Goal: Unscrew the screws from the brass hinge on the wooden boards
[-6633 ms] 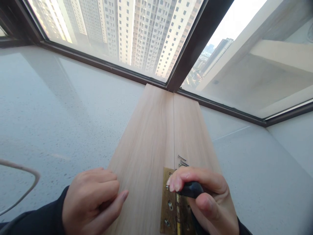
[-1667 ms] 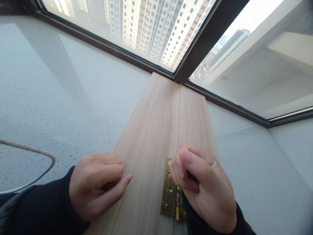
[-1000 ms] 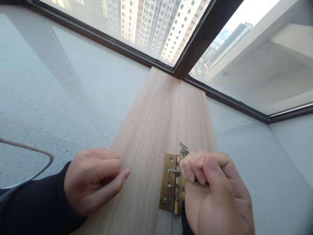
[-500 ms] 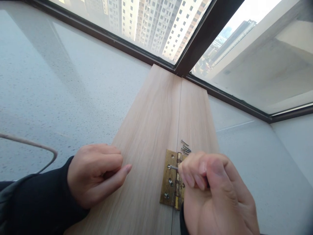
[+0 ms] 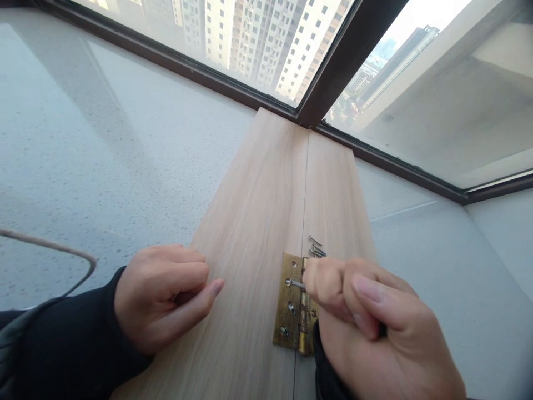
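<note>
My right hand (image 5: 375, 328), lower right, grips a screwdriver (image 5: 295, 284) on the brass hinge (image 5: 287, 311); my left hand (image 5: 166, 297) rests curled on the board (image 5: 258, 211).

A pale speckled sill (image 5: 104, 139) fills the left and lower right of the frame; dark-framed windows (image 5: 345, 55) along the top show daylight and high-rise buildings (image 5: 250, 39)

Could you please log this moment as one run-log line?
left hand: fist on board | right hand: screwdriver tip at hinge screw | spare screws: beyond hinge
</note>
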Tool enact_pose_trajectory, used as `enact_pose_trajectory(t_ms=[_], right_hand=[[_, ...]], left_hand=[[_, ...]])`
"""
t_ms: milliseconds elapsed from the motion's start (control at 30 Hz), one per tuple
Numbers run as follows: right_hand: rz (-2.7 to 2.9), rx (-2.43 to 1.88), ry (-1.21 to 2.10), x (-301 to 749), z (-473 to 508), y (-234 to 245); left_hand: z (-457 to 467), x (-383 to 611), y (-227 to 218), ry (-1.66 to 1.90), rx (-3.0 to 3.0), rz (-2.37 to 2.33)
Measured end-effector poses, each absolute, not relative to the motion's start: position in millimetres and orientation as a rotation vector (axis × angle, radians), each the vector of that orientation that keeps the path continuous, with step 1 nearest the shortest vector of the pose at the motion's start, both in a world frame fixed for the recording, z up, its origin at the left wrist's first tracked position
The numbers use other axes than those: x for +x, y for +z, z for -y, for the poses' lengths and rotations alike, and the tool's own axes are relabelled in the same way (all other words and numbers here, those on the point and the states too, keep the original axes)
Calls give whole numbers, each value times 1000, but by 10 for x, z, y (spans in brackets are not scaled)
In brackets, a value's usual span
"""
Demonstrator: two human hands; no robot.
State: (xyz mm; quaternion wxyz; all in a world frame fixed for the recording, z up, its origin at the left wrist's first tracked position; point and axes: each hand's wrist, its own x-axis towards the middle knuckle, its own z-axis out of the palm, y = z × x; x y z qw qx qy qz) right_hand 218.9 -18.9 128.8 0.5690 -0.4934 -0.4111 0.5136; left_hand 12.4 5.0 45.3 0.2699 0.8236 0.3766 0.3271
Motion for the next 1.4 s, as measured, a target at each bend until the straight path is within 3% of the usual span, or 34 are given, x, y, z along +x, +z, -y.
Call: enact_pose_trajectory(t_ms=[133,200,467,633,833,1000,1267,1333,1400], right_hand=[[1018,-1129,1380,2204,120,1270],[1035,-1069,1314,2227,105,1224],[1167,-1150,342,2059,213,1027],[1869,-1451,92,2211,147,1303],[2562,-1794,-714,2494,109,1699],[2843,-1591,-208,2594,78,1727],[2821,-1518,387,2720,80,1756],[2817,-1503,314,2713,69,1717],[2825,-1488,20,2721,62,1668]], left_hand=[[-47,112,453,880,2220,-1001],[-49,110,454,885,2227,-995],[-56,100,451,898,2253,-990],[-54,94,443,889,2254,-998],[-51,100,436,872,2314,-1008],[-57,115,455,873,2305,-1000],[-54,130,460,888,2275,-984],[-52,129,461,884,2272,-985],[-53,128,464,882,2273,-992]])
